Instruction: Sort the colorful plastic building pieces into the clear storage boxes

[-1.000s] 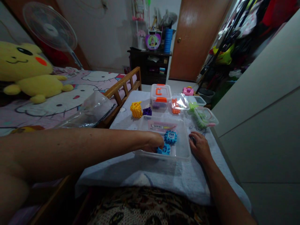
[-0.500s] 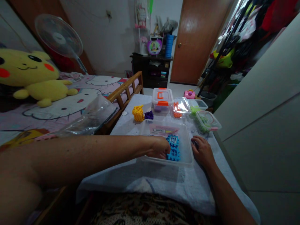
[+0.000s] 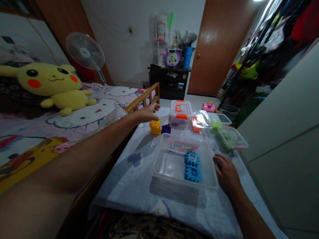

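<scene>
My left hand (image 3: 149,113) reaches over the yellow interlocking blocks (image 3: 155,127), fingers stretched out and apart, holding nothing. Just right of that stack sits a small cluster of purple blocks (image 3: 166,128). In front is a clear plastic tray (image 3: 171,166). Two blue blocks (image 3: 192,172) with window-like patterns lie inside its right half, joined or edge to edge. On the cloth by the tray's right wall rests my right hand (image 3: 228,172), its fingers curled round something small and dark (image 3: 218,163) that I cannot make out.
An orange-latched clear box (image 3: 181,109) stands behind the tray. Clear containers with orange blocks (image 3: 196,128) and green blocks (image 3: 225,139) are at the right. The bed's wooden rail (image 3: 146,98) borders the table at left, a pale cabinet (image 3: 281,122) at right.
My left hand has left the blue blocks in the tray, moved forward and left to the yellow blocks, and opened. My right hand stays beside the tray. The camera view has shifted.
</scene>
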